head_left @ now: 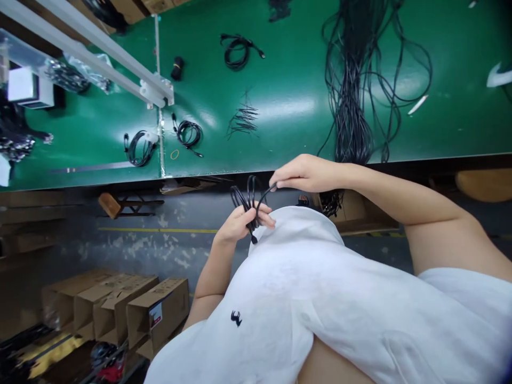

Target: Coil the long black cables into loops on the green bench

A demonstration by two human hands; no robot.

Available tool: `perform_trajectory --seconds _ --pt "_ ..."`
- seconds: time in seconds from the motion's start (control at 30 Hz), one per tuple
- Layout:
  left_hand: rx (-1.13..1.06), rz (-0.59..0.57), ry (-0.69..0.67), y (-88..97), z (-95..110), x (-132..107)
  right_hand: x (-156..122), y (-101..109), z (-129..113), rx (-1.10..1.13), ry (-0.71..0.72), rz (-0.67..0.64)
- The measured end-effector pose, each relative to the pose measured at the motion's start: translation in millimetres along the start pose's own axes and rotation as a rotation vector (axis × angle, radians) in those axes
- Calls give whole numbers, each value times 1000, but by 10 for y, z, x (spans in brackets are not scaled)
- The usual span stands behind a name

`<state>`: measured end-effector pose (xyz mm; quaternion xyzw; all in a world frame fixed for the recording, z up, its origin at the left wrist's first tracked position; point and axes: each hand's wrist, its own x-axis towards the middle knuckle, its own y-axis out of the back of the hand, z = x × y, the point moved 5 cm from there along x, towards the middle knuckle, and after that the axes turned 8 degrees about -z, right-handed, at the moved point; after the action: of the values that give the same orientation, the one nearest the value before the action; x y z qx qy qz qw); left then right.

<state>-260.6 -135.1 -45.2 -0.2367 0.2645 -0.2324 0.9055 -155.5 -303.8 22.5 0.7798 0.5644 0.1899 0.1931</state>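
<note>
My left hand (240, 223) grips a small coil of thin black cable (247, 198) in front of my white shirt, its plug end hanging below the fingers. My right hand (304, 173) pinches a strand of that same cable just right of the coil, above my chest. Both hands are held near the front edge of the green table (288, 106), below it in the picture. A big loose bundle of long black cables (354, 90) lies on the table beyond my right hand and hangs over the edge.
Coiled black cables (188, 133) (138, 146) (238, 50) lie on the green table, with a fan of short black ties (243, 120) and a small black roll (177, 68). A white metal rail (100, 53) crosses at left. Open cardboard boxes (120, 309) stand on the floor.
</note>
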Motion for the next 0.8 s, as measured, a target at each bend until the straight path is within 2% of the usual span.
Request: perform_trajectory --seconds 0.1,0.17,0.2,0.3,0.37,0.4,0.47,0.53,0.6,0.63,0.7,0.8 --pt "-134 -186 2 -172 -73 -13 9 32 309 25 -23 27" --pt "-214 -174 -49 -146 -27 -57 -135 97 706 -8 -104 67" --pt "-242 -117 -113 -82 35 -94 -268 140 951 -46 -175 110" --pt "-328 158 -371 208 328 -307 -818 168 1628 -249 -468 247" --pt "-375 311 -451 358 503 -473 -1107 -35 1808 -392 -610 177" --pt "-385 364 -459 403 569 -533 -1188 -198 1774 -435 -630 118" --pt "-381 439 -483 452 656 -579 -1190 -622 1455 -446 -510 -75" --pt "-337 461 -473 456 641 -495 -1045 -981 919 -416 -299 -199" --pt "-236 431 -355 413 487 -298 -796 -1156 399 -374 -109 -255" --pt "-175 396 -258 369 361 -184 -650 -1160 206 -358 -49 -251" --pt "-66 292 -65 238 77 12 -364 -1040 5 -344 -19 -198" --pt "-9 64 141 -27 -265 144 -112 -743 85 -306 -109 -136"
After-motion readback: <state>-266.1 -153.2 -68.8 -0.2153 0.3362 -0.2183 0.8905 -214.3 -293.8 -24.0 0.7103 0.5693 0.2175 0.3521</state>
